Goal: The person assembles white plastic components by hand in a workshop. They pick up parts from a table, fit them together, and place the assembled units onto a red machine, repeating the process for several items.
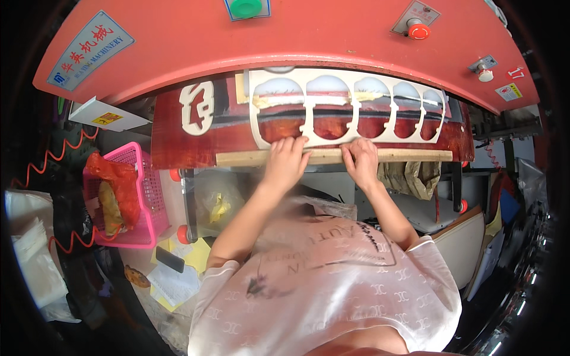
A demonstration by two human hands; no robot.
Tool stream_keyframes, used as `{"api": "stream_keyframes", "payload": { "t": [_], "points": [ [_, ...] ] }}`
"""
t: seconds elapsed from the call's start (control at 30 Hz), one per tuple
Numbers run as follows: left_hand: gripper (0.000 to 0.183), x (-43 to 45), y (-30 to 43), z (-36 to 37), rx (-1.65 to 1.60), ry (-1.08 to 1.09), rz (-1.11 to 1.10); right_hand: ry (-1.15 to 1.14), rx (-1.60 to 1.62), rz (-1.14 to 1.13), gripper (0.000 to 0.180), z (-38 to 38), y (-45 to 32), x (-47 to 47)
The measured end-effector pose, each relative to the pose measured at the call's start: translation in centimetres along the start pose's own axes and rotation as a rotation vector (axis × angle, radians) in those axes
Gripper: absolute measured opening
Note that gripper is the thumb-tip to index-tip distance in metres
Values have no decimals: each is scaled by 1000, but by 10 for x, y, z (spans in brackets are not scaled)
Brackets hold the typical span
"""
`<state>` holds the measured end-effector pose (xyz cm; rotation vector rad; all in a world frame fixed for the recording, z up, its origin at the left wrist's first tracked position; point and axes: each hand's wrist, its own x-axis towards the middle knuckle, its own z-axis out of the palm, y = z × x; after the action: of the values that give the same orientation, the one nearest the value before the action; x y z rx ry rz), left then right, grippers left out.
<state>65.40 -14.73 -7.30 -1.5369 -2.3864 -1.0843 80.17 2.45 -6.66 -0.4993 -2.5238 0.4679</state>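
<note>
A pale sheet with a row of large rounded cut-outs (308, 107) lies on the dark red, glossy board of a press. Along the board's near edge runs a wooden strip (414, 155). My left hand (286, 160) is over this strip, its fingertips at the sheet's near edge and its thumb on the wood. Farther right, my right hand (361, 161) is bent over the strip in the same way, fingers at the sheet's edge. Whether either hand grips the sheet or only presses is hidden. A loose pale cut piece (198, 108) lies left of the sheet.
The salmon-red press head (303, 33) overhangs the board's far side, bearing a green button (246, 8) and a red stop button (419, 31). At left stands a pink plastic basket (149, 196) holding bags. A phone (170, 259) lies on papers below it. Orange coiled hoses hang at left.
</note>
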Motion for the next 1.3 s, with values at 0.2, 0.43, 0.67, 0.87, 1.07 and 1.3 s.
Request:
{"api": "stream_keyframes", "payload": {
  "t": [0.2, 0.43, 0.67, 0.87, 1.07, 1.3],
  "points": [
    [32, -24, 45, -62, -248, -278, -249, -403, 44, 114, 16, -76, -48, 28],
    [27, 41, 21, -68, -878, 873, -201, -43, 85, 22, 100, 16, -129, 96],
    [38, -34, 40, -43, -981, 722, -313, -39, 411, 134, 92, 14, -131, 39],
    [46, -60, 66, -44, -651, 321, -264, -211, 1324, 362, 78, -31, -115, 4],
    [20, -64, 89, -49, -1049, 176, -406, -239, 1394, 369, 73, -37, -104, -6],
    [16, -80, 74, -65, -832, 233, -638, -145, 1664, 464, 83, -46, -90, 4]
  ]
}}
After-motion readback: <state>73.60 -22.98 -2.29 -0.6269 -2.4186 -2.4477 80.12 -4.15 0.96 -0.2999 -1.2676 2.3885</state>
